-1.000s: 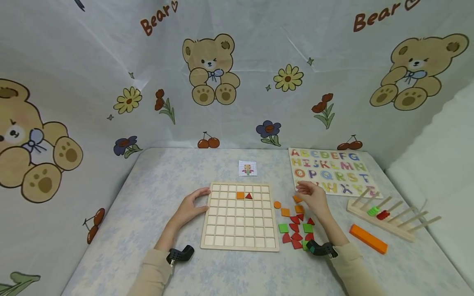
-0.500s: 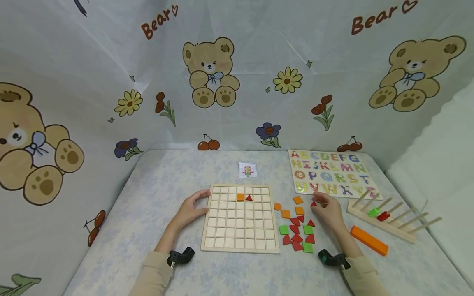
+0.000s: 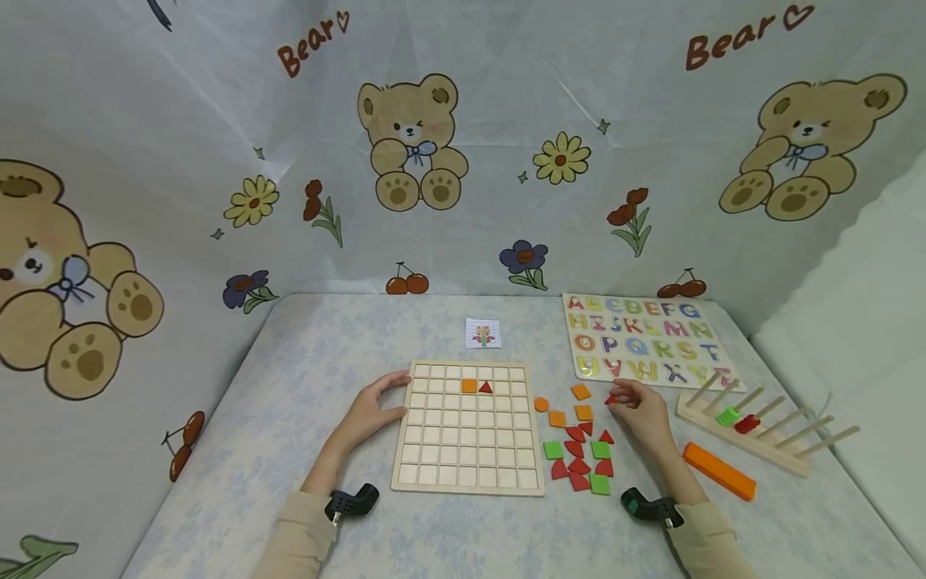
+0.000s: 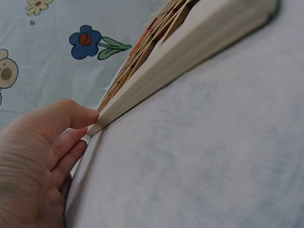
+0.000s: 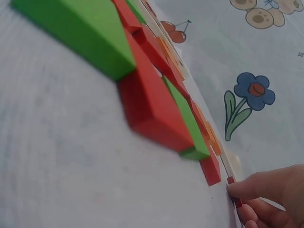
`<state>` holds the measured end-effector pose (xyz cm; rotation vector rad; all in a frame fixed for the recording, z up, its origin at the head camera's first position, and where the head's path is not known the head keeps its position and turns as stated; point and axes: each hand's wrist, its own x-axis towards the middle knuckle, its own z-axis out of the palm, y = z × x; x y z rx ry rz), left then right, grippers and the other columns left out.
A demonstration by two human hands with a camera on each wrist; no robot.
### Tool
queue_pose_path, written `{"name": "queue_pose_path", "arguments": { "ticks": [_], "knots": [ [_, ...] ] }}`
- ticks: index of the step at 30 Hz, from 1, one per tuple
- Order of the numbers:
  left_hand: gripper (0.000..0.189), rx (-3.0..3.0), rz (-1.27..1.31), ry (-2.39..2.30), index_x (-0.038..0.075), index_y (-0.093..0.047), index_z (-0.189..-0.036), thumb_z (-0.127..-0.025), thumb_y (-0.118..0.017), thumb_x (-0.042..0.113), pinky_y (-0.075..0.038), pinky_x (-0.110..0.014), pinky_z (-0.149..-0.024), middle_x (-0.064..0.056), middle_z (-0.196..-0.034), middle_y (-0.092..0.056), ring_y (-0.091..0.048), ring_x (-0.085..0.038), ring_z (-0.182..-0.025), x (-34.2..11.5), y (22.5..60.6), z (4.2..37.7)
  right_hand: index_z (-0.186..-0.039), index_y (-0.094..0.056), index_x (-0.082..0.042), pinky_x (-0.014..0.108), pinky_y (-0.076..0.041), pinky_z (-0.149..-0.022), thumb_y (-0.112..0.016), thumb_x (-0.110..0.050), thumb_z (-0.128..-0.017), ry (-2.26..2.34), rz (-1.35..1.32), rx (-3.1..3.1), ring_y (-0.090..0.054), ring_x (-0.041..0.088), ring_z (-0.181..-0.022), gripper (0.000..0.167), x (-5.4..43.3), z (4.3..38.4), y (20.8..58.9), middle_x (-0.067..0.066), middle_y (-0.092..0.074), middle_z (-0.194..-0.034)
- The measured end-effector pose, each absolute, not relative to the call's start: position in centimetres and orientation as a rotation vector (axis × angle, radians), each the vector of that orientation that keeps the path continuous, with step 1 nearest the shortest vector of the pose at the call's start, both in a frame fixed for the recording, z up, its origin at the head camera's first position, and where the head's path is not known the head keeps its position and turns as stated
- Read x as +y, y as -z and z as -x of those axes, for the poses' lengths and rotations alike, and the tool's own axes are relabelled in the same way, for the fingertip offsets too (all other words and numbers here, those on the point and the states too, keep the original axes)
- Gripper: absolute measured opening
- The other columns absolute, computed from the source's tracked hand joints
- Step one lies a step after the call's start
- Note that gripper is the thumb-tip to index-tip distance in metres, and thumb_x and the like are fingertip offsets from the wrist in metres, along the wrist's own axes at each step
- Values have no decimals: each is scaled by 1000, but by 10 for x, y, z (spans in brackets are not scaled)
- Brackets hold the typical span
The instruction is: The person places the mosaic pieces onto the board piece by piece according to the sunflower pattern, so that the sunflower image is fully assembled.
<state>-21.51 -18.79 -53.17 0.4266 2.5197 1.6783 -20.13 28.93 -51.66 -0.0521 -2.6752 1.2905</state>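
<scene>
My left hand rests against the left edge of a wooden grid board, thumb and fingertips at its rim. In the left wrist view the thumb lies on that rim, the other fingers beside it. An orange square and a red triangle sit side by side in the board's second row. Right of the loose pieces, my right hand pinches another red triangle between thumb and fingers. From the right wrist, only small red parts of that triangle show around the thumb.
Loose orange squares, an orange disc, green squares and several red pieces lie right of the board. Behind are a pattern card and an alphabet board. A peg rack and orange bar stand far right.
My right hand has moved right and toward me from the orange squares, and pinches a red triangle. Over the last half second it has hardly moved. The left hand stays at the board's edge.
</scene>
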Motion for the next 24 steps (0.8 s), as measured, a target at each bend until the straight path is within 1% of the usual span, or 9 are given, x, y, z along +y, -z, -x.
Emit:
{"name": "queue_pose_path", "arguments": {
  "ticks": [4,8,12,17,19,22,24],
  "knots": [
    [63,2517,-417,-1680,15,-47,-141,-84,-73,16,-21,-55,-118,-7,-137,-56,-33,-29,-142,-188,534,216,-124,-57,4,3,-42,-69,-68,-3,-85,-1327,72,-2670,-50,-9,-77,40,287,201,516,24,-66,-108],
    [62,2522,-419,-1679,15,-47,-141,-84,-73,17,-21,-55,-118,-7,-137,-56,-33,-29,-142,-188,535,216,-122,-58,6,2,-45,-69,-69,-1,-84,-1360,62,-2636,-51,-13,-76,41,280,202,510,25,-65,-107],
    [63,2524,-424,-1678,15,-47,-141,-84,-73,17,-21,-55,-118,-6,-137,-56,-33,-29,-142,-188,535,217,-121,-58,8,3,-47,-69,-70,1,-83,-1413,19,-2600,-56,-9,-77,41,264,205,502,28,-65,-106],
    [63,2521,-434,-1680,15,-46,-141,-84,-73,17,-22,-55,-118,-6,-137,-56,-32,-28,-142,-189,535,217,-124,-58,4,5,-49,-70,-69,0,-84,-1459,-18,-2622,-57,-7,-78,41,241,211,497,23,-66,-107],
    [63,2519,-436,-1681,16,-46,-141,-84,-73,18,-22,-55,-117,-6,-137,-56,-32,-28,-142,-189,535,217,-124,-59,4,6,-49,-71,-69,0,-84,-1470,-44,-2633,-59,-2,-80,41,230,213,494,22,-67,-106],
    [62,2518,-432,-1678,17,-46,-141,-85,-72,17,-22,-56,-117,-6,-137,-56,-32,-28,-143,-189,535,217,-121,-60,7,9,-50,-71,-70,2,-82,-1525,-115,-2608,-64,16,-85,41,213,217,491,24,-67,-105],
    [62,2514,-428,-1678,16,-46,-141,-85,-72,16,-22,-55,-117,-6,-137,-56,-32,-29,-142,-189,534,217,-120,-60,8,10,-50,-71,-70,2,-82,-1564,-170,-2592,-64,27,-89,40,201,221,491,25,-67,-104]
  ]
}}
